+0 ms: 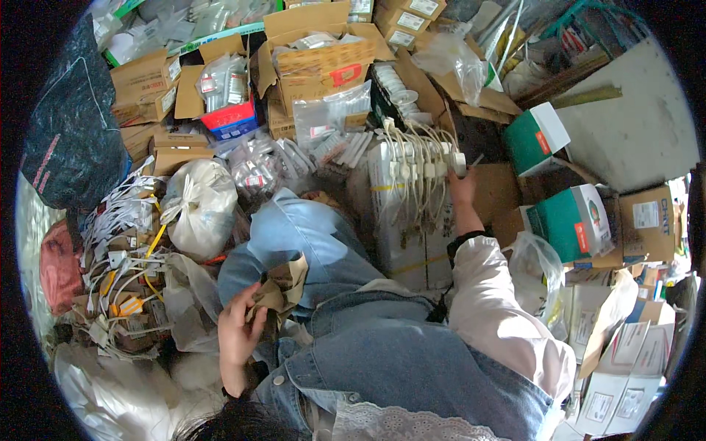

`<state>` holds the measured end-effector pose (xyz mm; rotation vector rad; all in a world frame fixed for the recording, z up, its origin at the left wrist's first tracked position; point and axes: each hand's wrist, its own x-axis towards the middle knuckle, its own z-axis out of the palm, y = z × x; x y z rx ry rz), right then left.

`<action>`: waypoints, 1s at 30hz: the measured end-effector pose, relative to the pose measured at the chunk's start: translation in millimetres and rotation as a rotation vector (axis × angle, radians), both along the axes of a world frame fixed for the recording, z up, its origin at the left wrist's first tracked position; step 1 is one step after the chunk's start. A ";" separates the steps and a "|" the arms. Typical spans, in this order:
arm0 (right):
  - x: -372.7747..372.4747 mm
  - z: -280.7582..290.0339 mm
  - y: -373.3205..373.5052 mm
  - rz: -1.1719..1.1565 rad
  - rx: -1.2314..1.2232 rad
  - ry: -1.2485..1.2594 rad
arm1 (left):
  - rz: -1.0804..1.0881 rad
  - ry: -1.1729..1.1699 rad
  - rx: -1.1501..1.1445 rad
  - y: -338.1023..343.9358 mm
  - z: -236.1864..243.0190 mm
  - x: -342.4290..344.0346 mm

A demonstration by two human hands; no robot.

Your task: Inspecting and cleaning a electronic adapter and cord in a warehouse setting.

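Observation:
My left hand (239,327) is closed on a crumpled piece of brown paper or cloth (283,287), close to my denim-covered knee. Ahead and to the right, my right hand (463,189) reaches the end of a row of white plugs with cords (415,169). Its fingers close around the rightmost white plug (457,163); part of the grip is hidden. The plugs lie along the top of a white box (401,253), and their pale cords hang down over its side in loops.
Open cardboard boxes (323,70) of packed parts stand at the back. Tangled white cords (118,213) and a tied white bag (198,209) lie on the left. Green-and-white boxes (566,224) stand right of my arm, with a clear plastic bag (537,272) below.

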<state>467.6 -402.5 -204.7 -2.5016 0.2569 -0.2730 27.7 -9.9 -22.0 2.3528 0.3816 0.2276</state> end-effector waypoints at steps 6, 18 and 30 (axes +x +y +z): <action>2.3 0.3 -0.5 0.044 0.120 0.076 | -0.010 -0.029 0.009 -1.0 -4.8 0.6; -3.2 30.3 21.8 0.070 0.074 -0.012 | -0.010 -0.017 -0.008 0.1 -1.2 3.5; -1.6 23.1 8.5 0.014 0.122 -0.001 | -0.009 0.009 -0.003 0.7 -0.1 3.2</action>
